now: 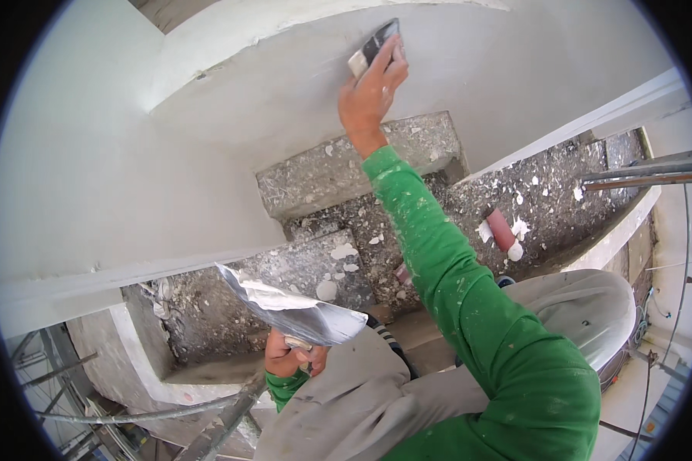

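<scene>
My right hand [371, 96], at the end of an outstretched green sleeve, grips a putty knife [377, 44] with a pale handle and a dark blade. Its blade is at the smooth grey-white wall [469, 61], just below a curved edge. Low in front of me, my left hand [294, 355] is closed round the handle of a wide, shiny metal scraper [327, 323]. A thick strip of white putty [273, 295] lies along the scraper's upper edge. The left hand is close to my left thigh, and most of that forearm is hidden.
A rough concrete block [361, 161] stands at the wall's foot. The dark ledge [561, 180] is spattered with white putty, and a reddish cylinder [501, 229] lies on it. Metal poles [646, 173] reach in from the right. Scaffold pipes [223, 422] cross at lower left, with a drop beyond.
</scene>
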Demonstrator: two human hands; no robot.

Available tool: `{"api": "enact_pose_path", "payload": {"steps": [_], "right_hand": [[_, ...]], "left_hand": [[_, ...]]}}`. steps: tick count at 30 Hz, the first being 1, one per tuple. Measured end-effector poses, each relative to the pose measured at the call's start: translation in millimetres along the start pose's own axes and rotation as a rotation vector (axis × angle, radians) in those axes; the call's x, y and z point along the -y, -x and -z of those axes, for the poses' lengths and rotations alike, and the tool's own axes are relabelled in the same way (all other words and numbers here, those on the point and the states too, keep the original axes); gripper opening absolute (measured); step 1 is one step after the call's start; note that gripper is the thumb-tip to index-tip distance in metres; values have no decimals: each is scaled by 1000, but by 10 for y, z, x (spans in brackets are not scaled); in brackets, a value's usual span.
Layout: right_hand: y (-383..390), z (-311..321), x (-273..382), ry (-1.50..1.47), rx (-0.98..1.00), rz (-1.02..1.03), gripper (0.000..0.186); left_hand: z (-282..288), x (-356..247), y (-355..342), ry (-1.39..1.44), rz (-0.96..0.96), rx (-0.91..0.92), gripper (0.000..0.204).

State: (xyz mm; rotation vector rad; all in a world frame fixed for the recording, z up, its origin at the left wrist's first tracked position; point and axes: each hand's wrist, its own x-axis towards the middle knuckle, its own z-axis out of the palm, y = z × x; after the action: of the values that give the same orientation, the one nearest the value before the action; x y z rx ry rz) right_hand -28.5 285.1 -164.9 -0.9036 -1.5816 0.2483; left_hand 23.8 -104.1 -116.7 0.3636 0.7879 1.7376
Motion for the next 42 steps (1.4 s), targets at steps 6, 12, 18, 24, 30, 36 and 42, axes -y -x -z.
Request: {"api": "enact_pose_path", "payload": {"steps": [6, 12, 18, 24, 30, 36, 42], "right_hand": [[1131, -356, 701, 19, 315, 202, 56], [886, 454, 281, -262, 472, 144, 56], [-115, 1030, -1566, -123, 34, -313, 39], [-352, 1034, -1653, -30, -30, -185, 38], [-380, 772, -1625, 4, -75, -239, 49], [-298, 397, -1401, 273, -59, -265, 77], [601, -81, 88, 76, 152, -130, 78]], "left_hand": [[1, 36, -15, -17, -75, -21, 52], [66, 73, 66, 10, -95, -44, 50], [-20, 133, -45, -35, -30, -10, 57], [-122, 157, -84, -35, -5, -19, 58], [-104, 127, -63, -70, -8, 27, 57], [-115, 38, 87, -42, 17, -49, 53], [-13, 28, 126, -48, -22, -46, 54]]}}
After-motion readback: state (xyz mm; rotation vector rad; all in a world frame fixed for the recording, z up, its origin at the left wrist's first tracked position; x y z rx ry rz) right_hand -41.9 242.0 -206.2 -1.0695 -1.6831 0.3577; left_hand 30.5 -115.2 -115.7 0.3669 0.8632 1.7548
